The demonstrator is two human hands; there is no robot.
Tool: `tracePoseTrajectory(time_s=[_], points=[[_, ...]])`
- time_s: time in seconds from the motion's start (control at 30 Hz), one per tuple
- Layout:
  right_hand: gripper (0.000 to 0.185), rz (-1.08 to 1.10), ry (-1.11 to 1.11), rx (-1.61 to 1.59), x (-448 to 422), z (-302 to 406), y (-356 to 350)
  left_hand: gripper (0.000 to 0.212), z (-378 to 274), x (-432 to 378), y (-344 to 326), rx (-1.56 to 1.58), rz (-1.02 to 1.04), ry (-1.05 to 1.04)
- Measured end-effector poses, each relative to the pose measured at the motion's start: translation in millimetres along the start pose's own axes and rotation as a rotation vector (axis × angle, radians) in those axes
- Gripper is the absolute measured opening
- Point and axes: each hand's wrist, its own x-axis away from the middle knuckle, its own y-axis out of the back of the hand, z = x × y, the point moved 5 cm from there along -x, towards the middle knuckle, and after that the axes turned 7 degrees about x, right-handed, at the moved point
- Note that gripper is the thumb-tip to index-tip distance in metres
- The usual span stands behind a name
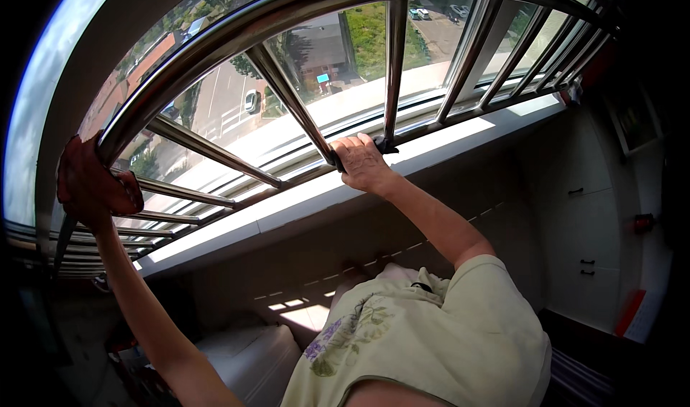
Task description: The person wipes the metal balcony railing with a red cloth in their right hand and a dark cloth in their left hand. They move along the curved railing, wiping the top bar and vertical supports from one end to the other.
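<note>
A metal window railing (396, 67) with a thick, curved top rail and round upright bars stands before me. At the far left, my left hand (89, 186) is closed around the top rail, with a dark red cloth (126, 191) in or over it; how far the cloth wraps the fingers is unclear. Near the middle, my right hand (360, 161) grips a dark cloth (384, 145) against the bottom rail, between two upright bars. The window glass and its sill track lie just beyond the bars.
Below the railing runs a white windowsill (302, 205), partly sunlit. White cabinets (577, 223) with dark handles stand at the right. A pale cushioned surface (253, 353) lies at the lower left. Outside, far below, are a road, a parked car (251, 100) and grass.
</note>
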Motion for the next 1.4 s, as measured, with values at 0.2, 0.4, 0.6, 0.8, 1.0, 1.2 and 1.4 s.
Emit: tracePoseTrajectory(time_s=[0.2,0.4,0.6,0.8,1.0,1.2,1.4], points=[[0.034,0.453,0.057,0.500,-14.7,-25.0,15.8,0.046,1.7,-1.4,-3.3,0.027,0.018,0.017],[0.038,0.318,-0.018,0.466,-2.8,-17.5,19.7,0.035,3.1,-0.9,0.3,0.028,0.039,-0.048],[0.049,-0.282,0.017,0.466,80.4,-26.9,15.9,0.039,27.2,6.6,-6.8,0.529,-0.007,0.160],[0.039,-0.484,-0.354,0.007,121.8,-74.3,51.0,0.037,-0.2,-2.2,-0.3,-0.154,0.116,-0.232],[0.062,-0.556,-0.362,-0.112,89.6,-80.3,81.9,0.041,2.5,-1.7,-3.0,-0.068,0.074,-0.038],[0.063,-0.098,-0.199,0.316,66.3,-93.5,40.0,0.043,-4.2,0.5,-1.9,-0.312,0.078,-0.303],[0.026,0.674,-0.132,0.671,6.2,-127.9,62.3,0.044,-15.5,-4.4,0.2,-0.333,0.163,-0.321]])
